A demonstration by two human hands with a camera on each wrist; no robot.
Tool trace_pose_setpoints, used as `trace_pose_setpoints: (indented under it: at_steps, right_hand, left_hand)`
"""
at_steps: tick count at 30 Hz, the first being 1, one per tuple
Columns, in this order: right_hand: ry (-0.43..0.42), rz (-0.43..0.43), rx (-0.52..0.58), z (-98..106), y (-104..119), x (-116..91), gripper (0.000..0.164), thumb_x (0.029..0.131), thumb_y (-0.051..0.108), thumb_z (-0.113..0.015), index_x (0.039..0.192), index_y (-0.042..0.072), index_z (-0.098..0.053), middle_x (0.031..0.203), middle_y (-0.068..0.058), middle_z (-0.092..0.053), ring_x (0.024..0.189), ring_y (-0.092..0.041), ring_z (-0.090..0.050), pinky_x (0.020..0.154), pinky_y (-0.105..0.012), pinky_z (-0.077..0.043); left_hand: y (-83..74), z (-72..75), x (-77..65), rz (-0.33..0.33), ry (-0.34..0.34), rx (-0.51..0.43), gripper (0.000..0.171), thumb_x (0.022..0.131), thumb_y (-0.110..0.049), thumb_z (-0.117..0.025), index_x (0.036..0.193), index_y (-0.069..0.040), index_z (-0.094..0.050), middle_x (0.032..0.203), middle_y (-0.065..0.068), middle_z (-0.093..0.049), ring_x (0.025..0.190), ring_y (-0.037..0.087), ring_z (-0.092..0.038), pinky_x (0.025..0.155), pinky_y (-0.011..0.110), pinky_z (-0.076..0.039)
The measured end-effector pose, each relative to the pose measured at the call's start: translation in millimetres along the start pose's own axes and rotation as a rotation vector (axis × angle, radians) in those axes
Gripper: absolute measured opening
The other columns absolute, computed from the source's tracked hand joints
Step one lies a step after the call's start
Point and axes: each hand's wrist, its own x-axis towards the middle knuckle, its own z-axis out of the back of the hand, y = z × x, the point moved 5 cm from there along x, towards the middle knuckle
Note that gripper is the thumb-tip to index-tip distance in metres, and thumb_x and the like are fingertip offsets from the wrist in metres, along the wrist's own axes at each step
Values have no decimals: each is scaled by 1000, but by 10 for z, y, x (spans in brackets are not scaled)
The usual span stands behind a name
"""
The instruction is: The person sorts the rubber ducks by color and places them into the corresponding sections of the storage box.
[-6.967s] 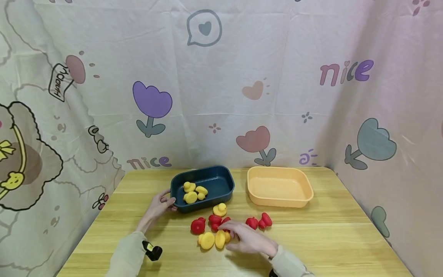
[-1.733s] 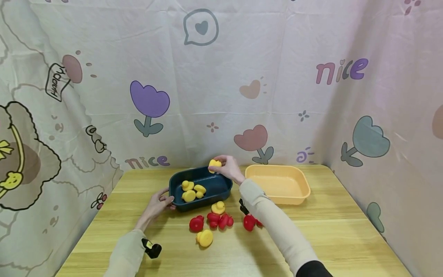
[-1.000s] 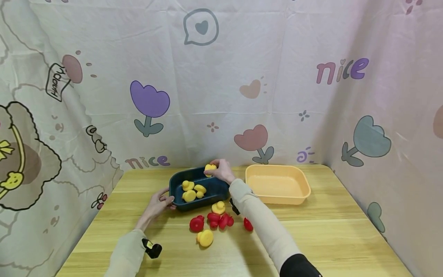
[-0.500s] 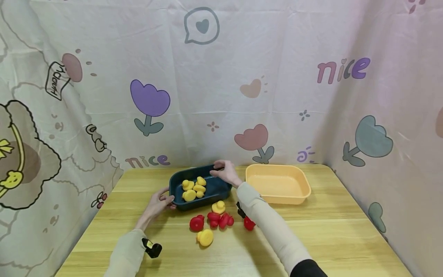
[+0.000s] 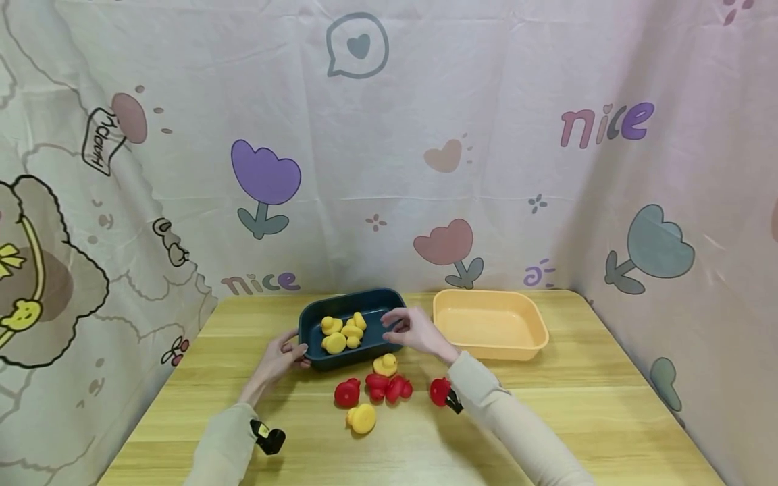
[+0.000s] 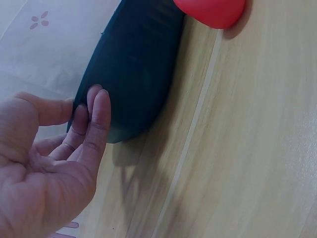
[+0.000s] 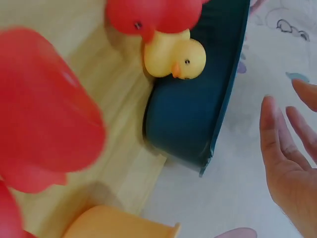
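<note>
My left hand pinches the left end of a dark blue tub, thumb and fingers on either side of its wall in the left wrist view. Several yellow rubber ducks lie inside, grouped on the left. My right hand holds nothing, its fingers loosely bent above the tub's right end; the right wrist view shows the hand apart from the tub wall. In front of the tub sit a yellow duck and several red ducks. Another yellow duck lies nearer me.
A light orange tub stands to the right of the blue one, with nothing in it. A red duck sits below the right wrist, partly covered by the wrist camera. A patterned cloth hangs behind the wooden table.
My right hand took a yellow duck from the near group, carried it over the blue tub and let it go among the others. It has since drawn back right and nearer. My left hand stayed.
</note>
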Motion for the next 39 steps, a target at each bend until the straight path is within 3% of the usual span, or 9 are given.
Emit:
trace_pose_setpoints:
  at_steps: [9,14,18,25,39]
  right_hand:
    - [124,16,24,-40,-102,-328,31,90,7,-74,119,-2,-69,115,-22,-71,86,-16,-68,83,-27,-62]
    - [180,-1,28,-83,-216,-408,33,91,8,-72,123,-1,-67,110,-19,-71,90,-17,-67,85,-25,-60]
    - [227,32,26,-132,-273,-425,35,92,7,-71,125,-1,-66,103,-18,-72,89,-16,-66,86,-25,-60]
    - [280,70,10,-185,-301,-434,39,93,7,-70,130,0,-64,119,-19,-69,96,-23,-65,87,-29,-61]
    - [365,99,42,-246,-343,-431,43,97,8,-63,139,-2,-57,138,-19,-61,104,-31,-63,90,-26,-57]
  left_hand:
    - [1,-4,-17,-4,4,8,63,103,-3,-50,156,11,-17,93,13,-66,75,11,-70,77,29,-63]
    - [8,2,-27,-8,1,12,64,103,-3,-50,156,11,-17,93,13,-66,74,9,-69,77,29,-63]
    - [14,4,-20,-10,-2,6,63,103,-2,-50,155,11,-18,92,12,-66,73,8,-68,74,25,-62]
    - [10,-4,-22,-6,-8,13,63,103,-3,-50,156,11,-18,93,12,-67,74,8,-69,77,29,-63]
    - [17,-3,0,-9,-14,5,62,103,-1,-50,155,11,-19,89,9,-66,73,9,-69,76,28,-63]
